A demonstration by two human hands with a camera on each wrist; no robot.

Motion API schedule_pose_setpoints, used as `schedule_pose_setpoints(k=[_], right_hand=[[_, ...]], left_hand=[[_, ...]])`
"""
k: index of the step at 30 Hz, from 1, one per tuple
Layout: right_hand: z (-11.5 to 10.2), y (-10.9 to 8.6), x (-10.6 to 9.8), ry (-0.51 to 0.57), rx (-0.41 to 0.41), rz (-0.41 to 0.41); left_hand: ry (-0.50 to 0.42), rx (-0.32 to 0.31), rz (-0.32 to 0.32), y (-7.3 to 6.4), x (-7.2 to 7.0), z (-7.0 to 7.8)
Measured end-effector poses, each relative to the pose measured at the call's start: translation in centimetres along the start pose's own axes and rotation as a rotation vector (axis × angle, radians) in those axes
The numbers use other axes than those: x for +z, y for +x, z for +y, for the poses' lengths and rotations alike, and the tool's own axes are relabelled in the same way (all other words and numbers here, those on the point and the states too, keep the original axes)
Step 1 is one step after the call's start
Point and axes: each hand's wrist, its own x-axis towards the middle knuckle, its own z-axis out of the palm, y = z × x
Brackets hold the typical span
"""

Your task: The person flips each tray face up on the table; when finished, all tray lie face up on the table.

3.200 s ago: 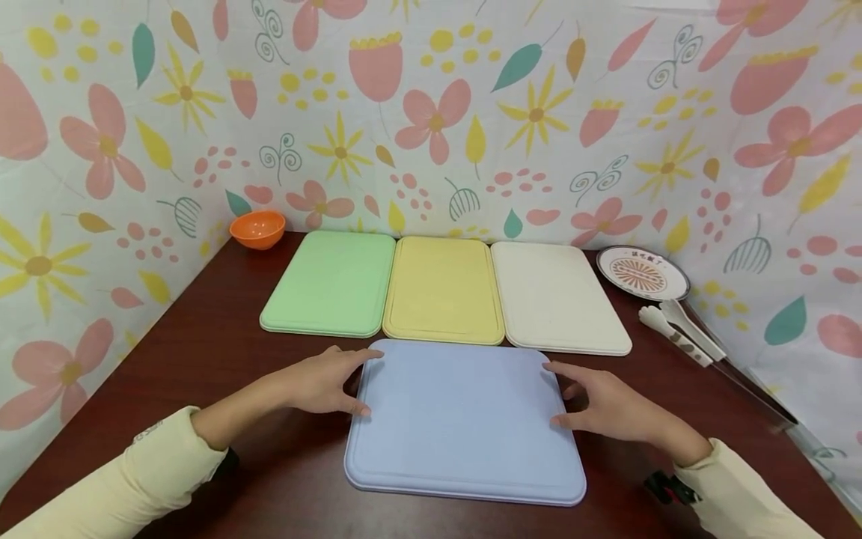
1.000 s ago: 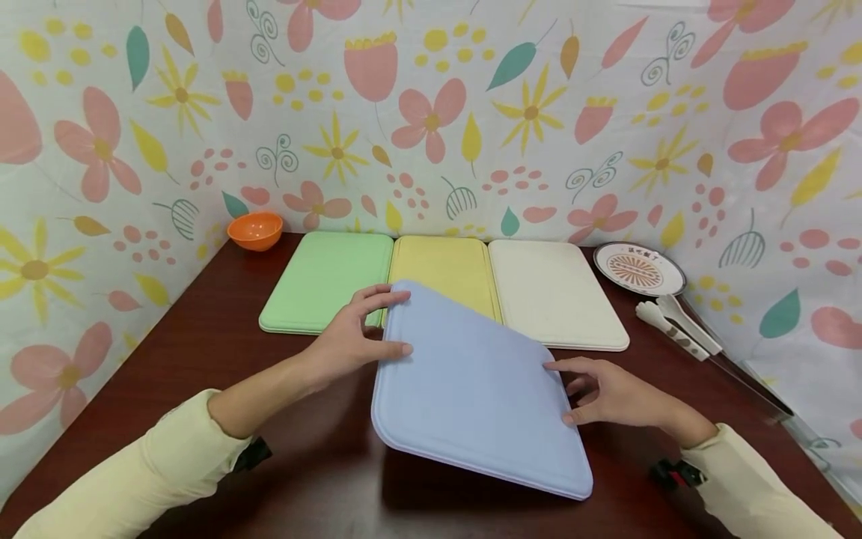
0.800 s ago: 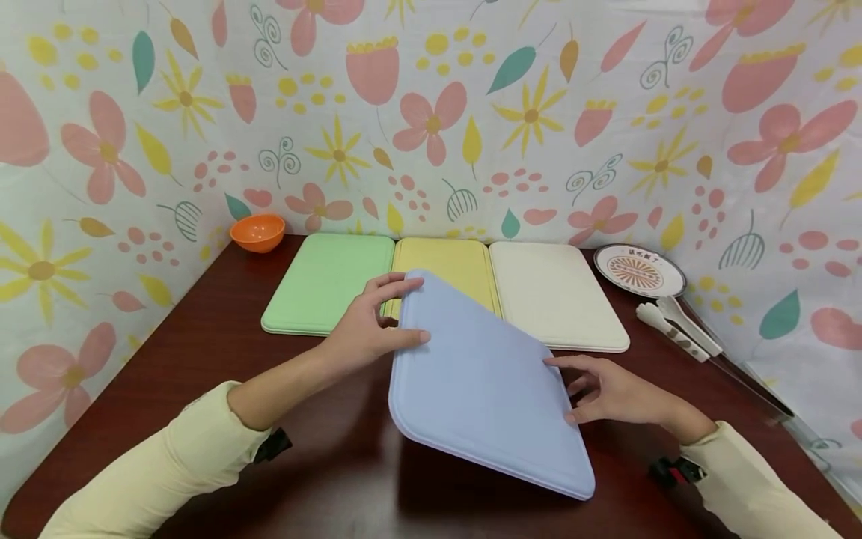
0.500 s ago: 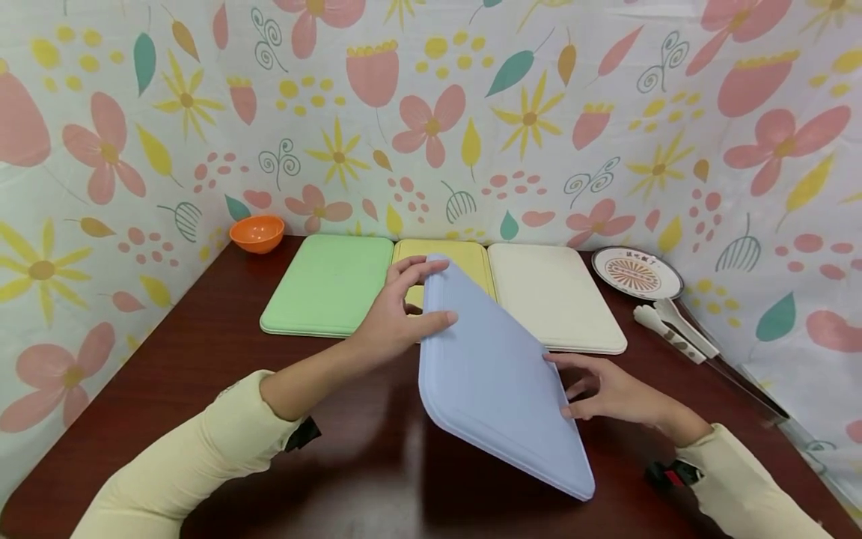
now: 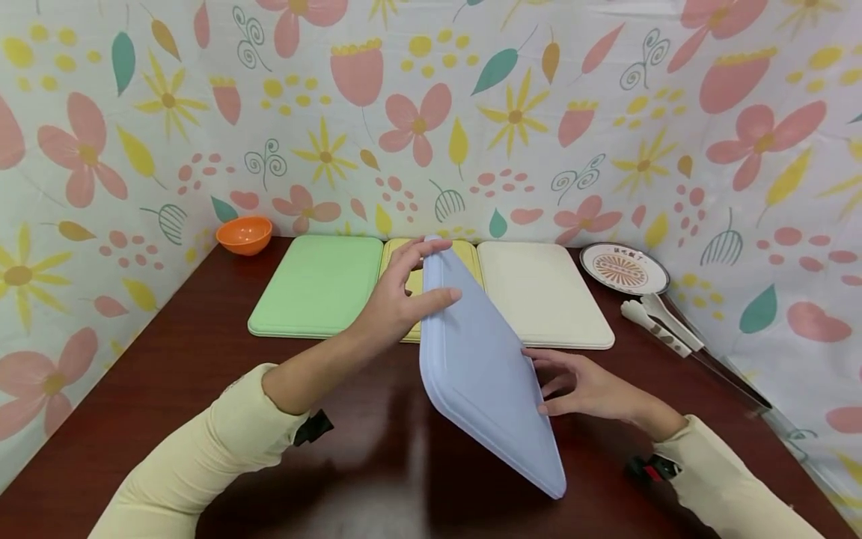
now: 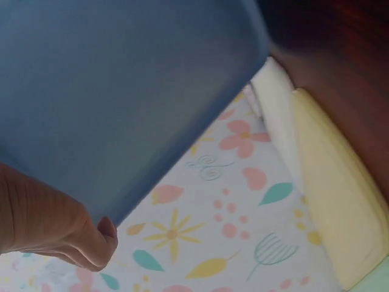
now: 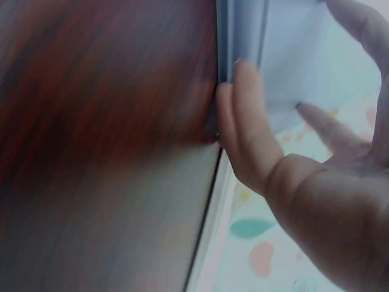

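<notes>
Blue plastic cutting board (image 5: 481, 359) stands tilted on its right edge on our dark wooden table (image 5: 202, 359); our left hand (image 5: 397, 299) pinches its raised top edge, while our right hand (image 5: 586, 389) steadies the lower edge with straight, spread fingers.

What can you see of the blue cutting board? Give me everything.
The blue cutting board is a pale blue rectangle with rounded corners and a raised rim, and looks like matte plastic. It stands tilted steeply on its right long edge on the dark wooden table, in front of the yellow board. The left hand grips its raised upper edge; the right hand steadies the lower edge with straight fingers.
</notes>
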Motion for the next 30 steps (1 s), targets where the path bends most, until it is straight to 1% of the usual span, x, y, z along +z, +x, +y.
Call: schedule_pose_setpoints(k=[4,7,10,12,13,15,19,21,23,28,30], right_hand=[[-0.5,0.6,0.7,0.003,0.01,-0.013],[-0.5,0.9,0.9,0.043,0.011,-0.01],[-0.5,1.3,1.2,0.09,-0.005,-0.033],[-0.5,1.5,1.4,0.096,-0.017,-0.049],[-0.5,1.6,1.4,0.083,-0.021,-0.047],[-0.5,1.6,1.5,0.037,-0.024,-0.014],[-0.5,1.8,1.4,-0.067,0.021,0.07],[-0.6,1.8,1.3,-0.091,0.042,0.093],[-0.7,1.9,1.2,-0.097,0.057,0.09],[-0.8,1.7,0.7,-0.102,0.057,0.043],[-1.1,1.5,0.3,-0.114,0.059,0.054]], left_hand=[[0.012,0.046,0.025,0.3,0.1,0.8],[0.019,0.043,0.042,0.4,0.5,1.4],[0.024,0.028,0.06,0.6,1.1,2.1],[0.023,0.018,0.071,0.8,1.5,2.6],[0.026,0.013,0.076,0.8,1.7,2.8],[0.041,-0.004,0.091,1.0,1.9,3.1],[0.075,-0.047,0.094,1.3,2.2,3.8],[0.088,-0.064,0.086,1.4,2.4,4.2],[0.097,-0.078,0.075,1.5,2.6,4.5],[0.132,-0.09,0.072,1.9,3.2,5.0],[0.144,-0.086,0.075,2.1,3.4,5.1]])
